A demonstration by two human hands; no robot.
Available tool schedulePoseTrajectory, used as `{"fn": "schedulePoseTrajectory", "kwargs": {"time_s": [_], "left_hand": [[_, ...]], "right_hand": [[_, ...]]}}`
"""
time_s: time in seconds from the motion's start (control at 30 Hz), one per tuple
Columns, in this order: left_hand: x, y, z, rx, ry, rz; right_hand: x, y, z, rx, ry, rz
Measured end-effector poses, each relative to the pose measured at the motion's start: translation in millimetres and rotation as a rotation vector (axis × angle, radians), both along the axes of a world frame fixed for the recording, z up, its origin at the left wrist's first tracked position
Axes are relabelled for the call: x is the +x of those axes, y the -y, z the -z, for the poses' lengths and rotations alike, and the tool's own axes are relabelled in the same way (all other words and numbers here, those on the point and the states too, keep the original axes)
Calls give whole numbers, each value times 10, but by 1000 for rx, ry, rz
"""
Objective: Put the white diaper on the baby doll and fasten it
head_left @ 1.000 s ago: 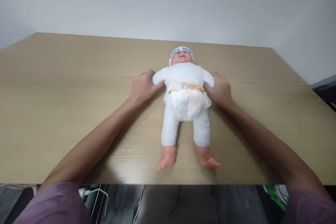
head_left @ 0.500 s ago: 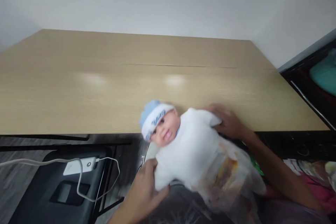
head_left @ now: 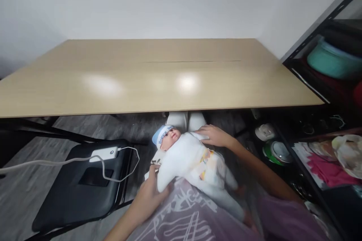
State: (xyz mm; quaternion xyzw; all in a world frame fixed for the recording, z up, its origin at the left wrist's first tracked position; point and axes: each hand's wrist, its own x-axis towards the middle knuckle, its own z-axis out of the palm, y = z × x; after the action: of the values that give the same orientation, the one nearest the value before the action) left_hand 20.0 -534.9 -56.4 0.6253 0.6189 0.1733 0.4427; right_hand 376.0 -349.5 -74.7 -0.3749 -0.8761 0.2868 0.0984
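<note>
A baby doll in a white top, a blue and white cap and a printed diaper lies on its back across my lap. Its head points to the upper left, its legs to the lower right. My left hand is closed around the doll's arm on the near side. On the far side, my right hand grips the other white sleeve between thumb and fingers. The doll is just below the front edge of the wooden table.
To the left stands a black folding chair holding a white power bank with a cable and a dark phone. At the right, a shelf rack carries a teal basin, pink cloth and other items.
The doll has come down and back from the table edge onto my lap, both hands still on its arms. My view has tilted, showing more floor and shelf.
</note>
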Motion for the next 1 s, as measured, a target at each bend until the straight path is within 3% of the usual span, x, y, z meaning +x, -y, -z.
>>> {"fn": "schedulePoseTrajectory", "kwargs": {"time_s": [0.1,0.23,0.33,0.47,0.6,0.8,1.0], "left_hand": [[-66,43,1,87,-105,47],[-65,-3,-34,522,-329,78],[126,-250,-204,731,-315,181],[569,-762,-395,633,-88,451],[879,-1063,-342,529,29,624],[897,-1034,-317,520,71,656],[955,-1031,-374,474,158,620]], "right_hand": [[165,252,-36,-63,-210,162],[290,566,18,-166,-253,232],[282,630,81,-161,-240,220],[206,549,61,-135,-234,210],[160,505,16,-27,-186,221],[183,504,72,-6,-194,266],[207,478,15,-150,-291,281]]}}
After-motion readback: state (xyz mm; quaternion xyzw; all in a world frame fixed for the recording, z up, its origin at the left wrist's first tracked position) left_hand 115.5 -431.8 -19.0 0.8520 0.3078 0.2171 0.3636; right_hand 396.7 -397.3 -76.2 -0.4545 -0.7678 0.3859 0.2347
